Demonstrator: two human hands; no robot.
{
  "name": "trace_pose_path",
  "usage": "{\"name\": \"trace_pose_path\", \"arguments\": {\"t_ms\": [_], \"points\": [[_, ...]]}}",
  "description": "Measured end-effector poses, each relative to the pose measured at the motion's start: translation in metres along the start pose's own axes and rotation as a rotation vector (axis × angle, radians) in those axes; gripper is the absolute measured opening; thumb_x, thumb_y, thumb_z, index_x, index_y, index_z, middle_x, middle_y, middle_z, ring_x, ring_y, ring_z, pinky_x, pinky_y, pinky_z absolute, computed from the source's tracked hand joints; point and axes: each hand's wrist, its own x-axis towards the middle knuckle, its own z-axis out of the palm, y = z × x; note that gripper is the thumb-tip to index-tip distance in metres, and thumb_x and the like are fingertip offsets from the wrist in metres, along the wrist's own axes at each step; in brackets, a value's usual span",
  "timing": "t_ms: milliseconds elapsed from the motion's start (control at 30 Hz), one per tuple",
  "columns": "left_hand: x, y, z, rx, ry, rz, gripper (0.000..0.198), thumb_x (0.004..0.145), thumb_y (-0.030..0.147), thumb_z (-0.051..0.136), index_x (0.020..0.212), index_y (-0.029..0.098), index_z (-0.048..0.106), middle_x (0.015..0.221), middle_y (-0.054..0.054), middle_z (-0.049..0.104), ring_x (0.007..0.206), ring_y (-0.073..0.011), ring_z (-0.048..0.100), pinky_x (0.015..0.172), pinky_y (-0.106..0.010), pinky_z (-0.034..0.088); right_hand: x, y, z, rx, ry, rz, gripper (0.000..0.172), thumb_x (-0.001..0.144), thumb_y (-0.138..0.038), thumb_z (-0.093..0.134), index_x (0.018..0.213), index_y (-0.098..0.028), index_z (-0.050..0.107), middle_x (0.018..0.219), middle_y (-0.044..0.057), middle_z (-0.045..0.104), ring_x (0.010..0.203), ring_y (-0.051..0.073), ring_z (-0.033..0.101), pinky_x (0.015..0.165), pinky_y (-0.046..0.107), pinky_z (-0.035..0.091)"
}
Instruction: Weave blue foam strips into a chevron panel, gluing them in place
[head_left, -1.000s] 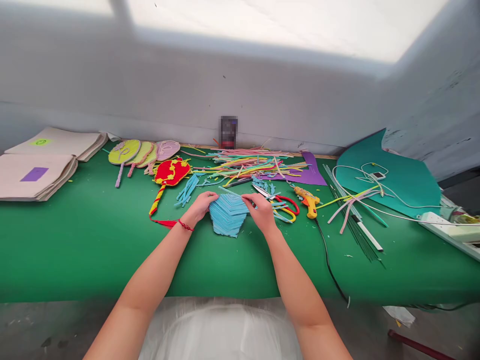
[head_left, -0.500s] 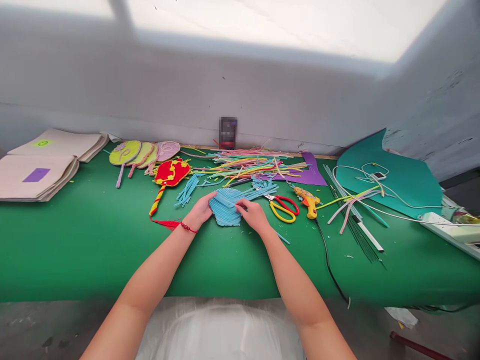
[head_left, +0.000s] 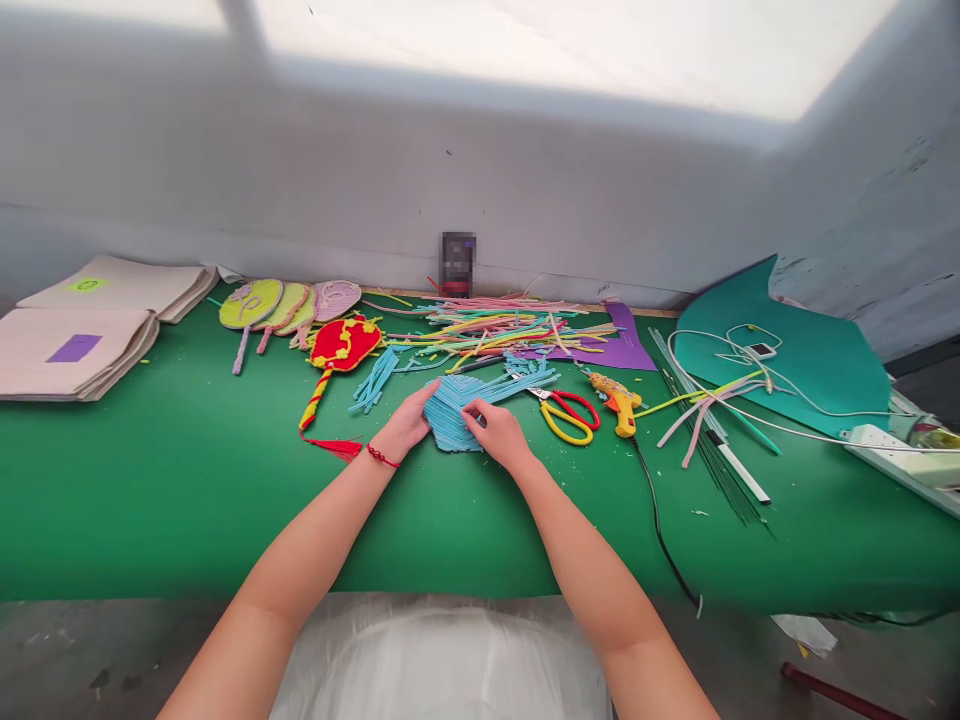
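Observation:
A light blue panel of pipe cleaners (head_left: 450, 425), laid side by side in slanting rows, lies in front of me. My left hand (head_left: 409, 420), a red bead bracelet on its wrist, grips the panel's left edge between thumb and fingers. On its right part, my right hand (head_left: 491, 428) pinches at the blue rows with thumb and forefinger; the exact strand is too small to make out. Loose blue pipe cleaners (head_left: 375, 380) lie to the left, and more blue strands (head_left: 517, 383) stretch right over the blades of red-and-yellow-handled scissors (head_left: 570, 417).
A yellow glue gun (head_left: 619, 402) with a black cord lies to the right. Behind are mixed pipe cleaners (head_left: 495, 325) and purple sheet (head_left: 628, 345). Left stand a red fan (head_left: 345, 345), pastel fans (head_left: 251, 303) and paper pads (head_left: 67, 350). A power strip (head_left: 900, 455) sits far right.
My right hand's fingertips have shifted slightly left across the blue panel. The left hand keeps its hold, and the whole view has moved a little.

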Motion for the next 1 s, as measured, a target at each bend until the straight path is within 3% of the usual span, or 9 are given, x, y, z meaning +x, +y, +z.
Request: {"name": "trace_pose_path", "arguments": {"t_ms": [133,367,533,767,1000], "points": [[-0.0012,-0.0055,-0.0008,0.018,0.005,0.032,0.023,0.066,0.018,0.076,0.086,0.013,0.068,0.081,-0.007,0.073,0.073,-0.0195,0.067,0.078,-0.034,0.052,-0.0008,-0.0021,-0.0002,-0.037,-0.036,-0.002,0.016,0.087,-0.032,0.049,0.092,-0.025,0.062,0.079,-0.001,0.069,0.066,0.014,0.059,0.063,0.023,0.039],[-0.0017,-0.0063,-0.0007,0.022,-0.027,0.05,0.028,0.063,0.012,0.077,0.089,0.011,0.068,0.091,-0.01,0.073,0.077,-0.0215,0.068,0.08,-0.037,0.053,-0.0011,0.0003,-0.0046,-0.075,-0.028,-0.043,0.014,0.087,-0.028,0.051,0.091,-0.027,0.064,0.086,-0.001,0.07,0.074,0.015,0.062,0.066,0.023,0.04],[0.0015,-0.0078,-0.0015,0.006,-0.043,0.053,0.024,0.066,0.014,0.076,0.088,0.011,0.069,0.086,-0.009,0.074,0.075,-0.0206,0.068,0.082,-0.037,0.053,-0.0004,0.001,-0.0058,-0.031,0.014,-0.02,0.016,0.088,-0.031,0.049,0.091,-0.026,0.064,0.081,-0.001,0.07,0.07,0.014,0.061,0.064,0.023,0.04],[0.0032,-0.0092,-0.0022,-0.004,-0.108,0.043,0.026,0.071,0.022,0.073,0.094,0.01,0.069,0.089,-0.011,0.074,0.085,-0.0246,0.069,0.089,-0.041,0.05,0.0006,0.0013,-0.004,0.084,0.179,0.039,0.019,0.089,-0.036,0.046,0.091,-0.024,0.06,0.071,-0.002,0.066,0.062,0.014,0.059,0.066,0.024,0.041],[0.004,-0.0107,-0.0022,0.003,-0.132,0.066,0.026,0.071,0.02,0.074,0.094,0.011,0.069,0.089,-0.01,0.074,0.077,-0.0213,0.069,0.086,-0.038,0.051,-0.0007,-0.0001,-0.0027,0.027,0.13,0.004,0.018,0.089,-0.034,0.045,0.091,-0.025,0.06,0.073,-0.002,0.067,0.064,0.014,0.059,0.065,0.024,0.04]]}}
